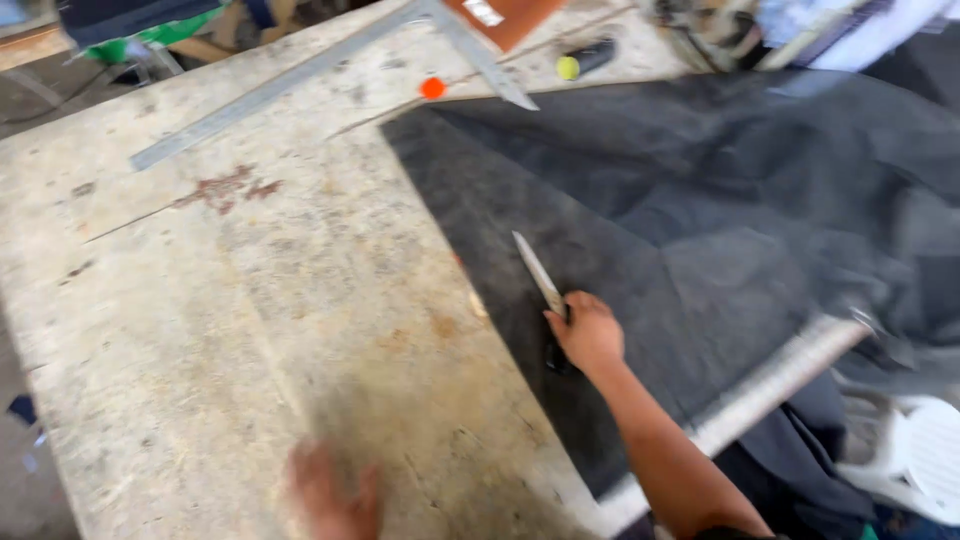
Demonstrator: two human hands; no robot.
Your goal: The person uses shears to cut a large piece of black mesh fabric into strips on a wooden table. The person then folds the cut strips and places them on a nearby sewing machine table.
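Note:
My right hand [588,333] rests on a large sheet of dark grey fabric [720,210] and grips the black handles of a pair of scissors [540,275]. Their closed blades point away from me toward the upper left and lie flat on the cloth. My left hand [335,493] is blurred at the bottom of the view. It lies on the bare, worn wooden tabletop [220,320], fingers together, holding nothing that I can see. The fabric's straight left edge runs diagonally between the two hands.
A long metal square ruler [330,65] lies at the far side of the table. Beside it are a small orange round object [432,88] and a black tool with a yellow end [583,60]. A white plastic chair [915,455] stands at the lower right.

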